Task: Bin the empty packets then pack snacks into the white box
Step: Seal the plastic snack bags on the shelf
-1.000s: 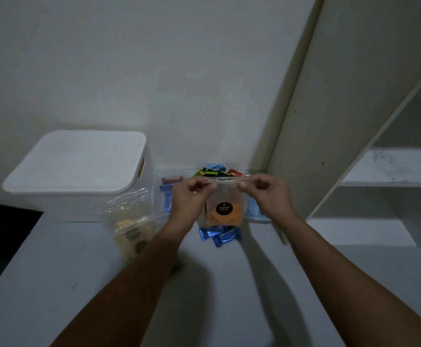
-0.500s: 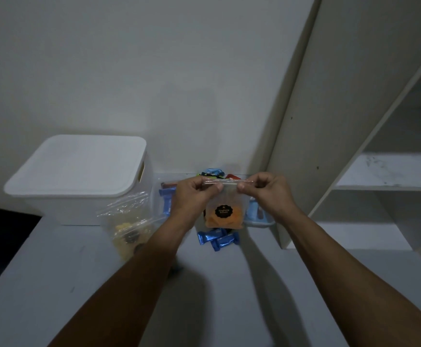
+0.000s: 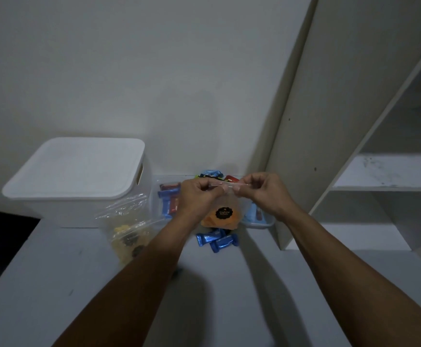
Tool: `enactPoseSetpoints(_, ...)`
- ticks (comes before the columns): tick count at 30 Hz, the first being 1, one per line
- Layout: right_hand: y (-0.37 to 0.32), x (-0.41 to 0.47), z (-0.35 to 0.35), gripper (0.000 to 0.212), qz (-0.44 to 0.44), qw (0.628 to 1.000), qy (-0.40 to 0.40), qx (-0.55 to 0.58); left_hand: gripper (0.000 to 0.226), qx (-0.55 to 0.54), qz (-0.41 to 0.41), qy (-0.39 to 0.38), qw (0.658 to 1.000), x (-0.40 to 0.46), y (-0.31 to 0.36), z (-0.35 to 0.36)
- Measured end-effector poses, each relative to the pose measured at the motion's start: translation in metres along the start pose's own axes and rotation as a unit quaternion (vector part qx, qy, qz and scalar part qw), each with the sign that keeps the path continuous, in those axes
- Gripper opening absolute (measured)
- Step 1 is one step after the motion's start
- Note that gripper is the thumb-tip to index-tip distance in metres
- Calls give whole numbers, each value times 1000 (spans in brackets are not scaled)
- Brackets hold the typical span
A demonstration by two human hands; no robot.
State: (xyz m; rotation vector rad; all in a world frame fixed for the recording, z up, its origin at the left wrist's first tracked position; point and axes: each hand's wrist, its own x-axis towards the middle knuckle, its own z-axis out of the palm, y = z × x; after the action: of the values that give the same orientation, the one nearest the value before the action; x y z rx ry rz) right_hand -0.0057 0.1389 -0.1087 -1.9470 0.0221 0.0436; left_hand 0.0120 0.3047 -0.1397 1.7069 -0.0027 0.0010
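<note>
Clear snack bag (image 3: 223, 211) pinched by left hand (image 3: 199, 196) and right hand (image 3: 267, 194).

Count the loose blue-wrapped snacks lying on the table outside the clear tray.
2. Both blue-wrapped snacks lie side by side on the table, just below the held packet: one at, the other at. More may hide behind the hands.

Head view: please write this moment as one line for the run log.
left hand: pinches bag top | right hand: pinches bag top | orange snack bag: held above table | white box: lid on
</note>
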Motion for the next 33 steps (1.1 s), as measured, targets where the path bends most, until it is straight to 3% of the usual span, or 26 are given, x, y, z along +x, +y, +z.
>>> enactPoseSetpoints(3, 2, 3, 1, 8, 3, 999, -1, -37, 10, 2, -5, -20, 1000, -2, 1, 1)
enactPoseSetpoints(6, 3, 5, 3, 5, 6, 998, 15, -56, 5, -13, -11, 10, 1000, -4, 1, 2)
enactPoseSetpoints(11, 7, 7, -4, 3, 14, 996, -18, -92, 15, -22, -20, 43, 999, 1, 0, -5)
enactPoseSetpoints(16, 7, 12, -6, 14, 24, 992, 17, -122, 5, -44, -16, 43, 998, 2, -1, -14)
enactPoseSetpoints(19, 8, 14, 0, 15, 23, 990, 55, -126, 27, 23, 3, 132, 991, -3, -4, -7)
enactPoseSetpoints(21, 12, 16, 2, 7, 24, 988, 73, -134, 28, 42, 9, 181, 983, -8, -3, -2)
enactPoseSetpoints(27, 17, 12, 14, 8, -7, 988, 64, -140, 16, -56, -107, 57, 991, 0, -1, 4)
enactPoseSetpoints(33, 15, 7, 10, 15, -5, 997, 10, -77, 10, -96, -137, 35, 985, 2, -3, 0)
